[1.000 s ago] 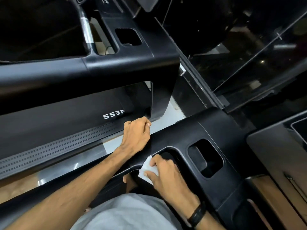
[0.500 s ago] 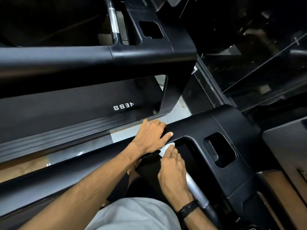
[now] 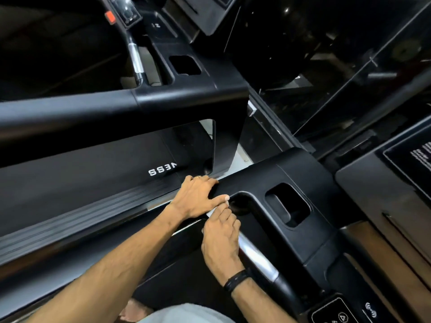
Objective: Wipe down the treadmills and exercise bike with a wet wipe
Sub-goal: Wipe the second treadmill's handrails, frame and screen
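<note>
**Wiping the near treadmill's console frame, with more machines waiting**

On the left, the far treadmill (image 3: 98, 178) is standing untouched, its handrail running across the view. The left hand (image 3: 198, 197) is lying on the near treadmill's console frame (image 3: 291, 180), fingers straight and thumb stretched toward the other hand. Just beside it, the right hand (image 3: 221, 231) is pressing the wet wipe (image 3: 211, 212) against the inner edge of the frame with curled fingers; only a white sliver is showing. Further right, the cup pocket (image 3: 288, 206) in the frame is looking dark; I cannot tell whether anything is inside. By my judgement the task is sitting at an early stage: this frame is partly covered, while the other treadmill and the bike, not in view, are remaining.
</note>
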